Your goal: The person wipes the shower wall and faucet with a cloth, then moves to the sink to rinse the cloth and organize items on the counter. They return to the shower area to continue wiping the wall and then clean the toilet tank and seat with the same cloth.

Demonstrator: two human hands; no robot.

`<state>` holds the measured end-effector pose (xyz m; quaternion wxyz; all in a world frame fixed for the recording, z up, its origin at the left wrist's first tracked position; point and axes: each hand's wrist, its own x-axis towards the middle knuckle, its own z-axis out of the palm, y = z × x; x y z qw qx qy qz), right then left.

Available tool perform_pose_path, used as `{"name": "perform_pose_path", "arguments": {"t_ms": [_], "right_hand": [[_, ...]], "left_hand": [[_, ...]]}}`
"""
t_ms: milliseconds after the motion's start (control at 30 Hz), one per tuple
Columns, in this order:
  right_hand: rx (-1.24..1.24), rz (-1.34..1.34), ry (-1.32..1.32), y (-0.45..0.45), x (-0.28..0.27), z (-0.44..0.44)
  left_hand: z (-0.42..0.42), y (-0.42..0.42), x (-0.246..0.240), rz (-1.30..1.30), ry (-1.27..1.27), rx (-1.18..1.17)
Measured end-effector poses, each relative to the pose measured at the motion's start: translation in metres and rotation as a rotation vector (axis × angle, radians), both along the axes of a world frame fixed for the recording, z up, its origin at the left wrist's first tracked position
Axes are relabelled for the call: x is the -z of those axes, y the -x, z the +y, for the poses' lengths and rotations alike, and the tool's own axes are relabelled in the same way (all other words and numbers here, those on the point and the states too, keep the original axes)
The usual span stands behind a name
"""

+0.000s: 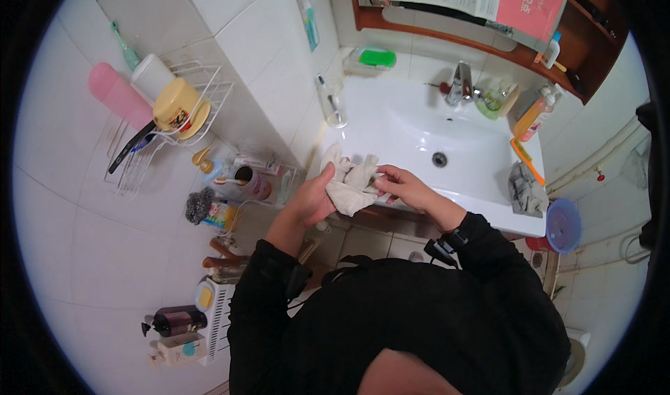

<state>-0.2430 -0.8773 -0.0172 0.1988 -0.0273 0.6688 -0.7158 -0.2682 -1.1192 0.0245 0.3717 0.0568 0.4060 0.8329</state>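
A crumpled off-white cloth (352,198) is held between both hands over the front left edge of a white washbasin (387,133). My left hand (313,196) grips the cloth from its left side, thumb on top. On the right, the fingers of my right hand (405,186) pinch the cloth's edge. Part of the cloth stands up in a twisted fold between them. Behind the hands, a clear cup (335,113) with a toothbrush stands on the basin's left rim. The chrome faucet (460,83) is at the back.
A grey cloth (525,190) and an orange brush (528,160) lie on the right rim, near a pump bottle (535,115). At the back left sits a green soap (378,58). Wire racks (222,94) with bottles hang on the left wall. A blue basin (564,226) stands lower right.
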Motion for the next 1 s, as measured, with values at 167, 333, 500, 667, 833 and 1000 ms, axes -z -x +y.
{"name": "perform_pose_path", "arguments": {"t_ms": [167,333,500,667,833,1000], "right_hand": [[0.16,-0.038,0.049,0.014,-0.001,0.056],[0.463,-0.028,0.191,0.018,0.006,0.14],[0.555,0.037,0.128,0.02,0.022,0.202],[0.719,0.232,-0.279,0.016,0.036,0.221],[0.423,-0.141,0.255,0.017,0.025,0.2],[0.202,-0.407,0.977,0.022,-0.003,0.169]], "left_hand": [[0.063,0.028,-0.008,0.037,-0.126,0.046],[0.116,0.054,-0.001,0.035,-0.053,0.002],[0.158,0.074,-0.006,-0.007,0.16,-0.144],[0.2,0.087,-0.019,0.118,0.26,-0.08],[0.244,0.081,-0.036,0.553,0.61,0.284],[0.251,0.052,-0.034,1.106,0.613,0.592]]}}
